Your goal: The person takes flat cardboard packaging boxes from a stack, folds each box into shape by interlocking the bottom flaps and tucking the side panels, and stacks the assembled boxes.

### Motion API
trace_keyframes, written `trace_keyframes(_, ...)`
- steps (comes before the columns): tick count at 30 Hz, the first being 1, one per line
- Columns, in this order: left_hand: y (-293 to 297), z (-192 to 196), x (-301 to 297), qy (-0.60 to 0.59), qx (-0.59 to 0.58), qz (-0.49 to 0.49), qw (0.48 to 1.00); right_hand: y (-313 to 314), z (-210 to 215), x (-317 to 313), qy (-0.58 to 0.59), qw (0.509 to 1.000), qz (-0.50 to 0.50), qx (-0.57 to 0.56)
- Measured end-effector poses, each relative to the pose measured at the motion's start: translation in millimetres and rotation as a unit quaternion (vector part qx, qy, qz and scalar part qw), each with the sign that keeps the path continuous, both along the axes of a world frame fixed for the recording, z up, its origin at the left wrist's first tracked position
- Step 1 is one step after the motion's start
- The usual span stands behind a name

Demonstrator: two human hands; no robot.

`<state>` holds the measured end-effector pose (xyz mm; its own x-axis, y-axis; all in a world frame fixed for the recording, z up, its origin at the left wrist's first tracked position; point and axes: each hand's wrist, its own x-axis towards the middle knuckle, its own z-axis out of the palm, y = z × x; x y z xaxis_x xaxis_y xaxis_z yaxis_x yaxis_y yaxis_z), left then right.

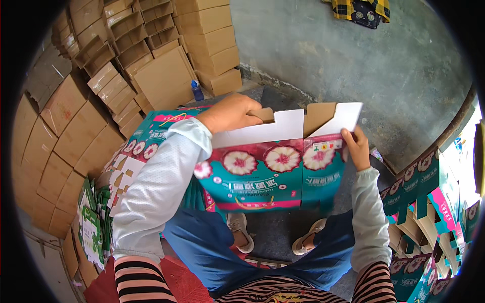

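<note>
A teal and maroon printed carton (262, 177) is held up in front of my knees, with fruit-slice pictures across it and a yellow cord handle low on its front. Its white-faced upper flaps stand upright, showing brown board inside. My left hand (233, 112) is closed on a brown flap at the carton's top left edge. On the other side, my right hand (357, 146) grips the right edge just below the flap, thumb on the outer face. Behind my left forearm lie more printed cartons (156, 126), folded or stacked, partly hidden by my sleeve.
Brown cardboard boxes (65, 121) are piled high along the left and back. A blue bottle (197, 91) stands before them. Several printed cartons (424, 212) are stacked at the right. Green printed packets (92, 222) lie at the left, near a red seat (187, 280). A grey wall (343, 60) rises behind.
</note>
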<state>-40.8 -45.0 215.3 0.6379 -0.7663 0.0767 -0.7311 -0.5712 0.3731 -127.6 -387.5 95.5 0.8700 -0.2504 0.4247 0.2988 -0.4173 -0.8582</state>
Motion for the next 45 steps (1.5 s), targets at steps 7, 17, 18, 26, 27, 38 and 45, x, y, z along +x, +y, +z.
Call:
trace_keyframes(7,-39,-44,-4,0.151,-0.022,0.143,0.978,66,-31,-9,0.006,1.000,0.018,0.021)
trace_keyframes(17,-45,-127,-31,0.316,-0.203,0.204,0.904,73,-33,-18,0.295,0.939,0.174,0.025)
trace_keyframes(18,-41,-135,-32,0.324,-0.225,0.200,0.897,66,-38,-12,0.299,0.938,0.175,0.005)
trace_keyframes(26,-16,-189,-45,0.392,-0.267,0.239,0.847,54,-66,8,0.379,0.912,0.160,-0.011)
trace_keyframes(27,-11,-190,-46,0.400,-0.279,0.239,0.840,50,-70,10,0.383,0.910,0.159,-0.010)
trace_keyframes(38,-16,-162,-32,0.142,-0.154,0.109,0.972,65,14,-10,-0.085,0.866,-0.089,-0.484)
trace_keyframes(45,-38,-101,-17,-0.070,0.005,-0.041,0.997,93,43,18,0.236,0.711,0.239,-0.618)
